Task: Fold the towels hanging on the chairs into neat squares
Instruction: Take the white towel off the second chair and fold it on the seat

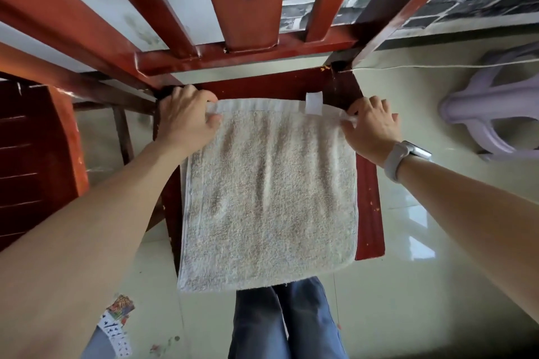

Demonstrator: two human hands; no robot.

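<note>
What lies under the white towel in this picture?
Under the towel lies the red wooden chair seat, showing along the towel's sides and far edge. The covered middle of the seat cannot be seen.

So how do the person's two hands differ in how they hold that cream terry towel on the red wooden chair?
The left hand lies over the cream terry towel's far left corner, fingers curled over the hem; the right hand pinches the far right corner with its fingertips. The right wrist wears a pale smartwatch; the left wrist is bare. Both hold the same far edge, near the back of the red wooden chair.
</note>
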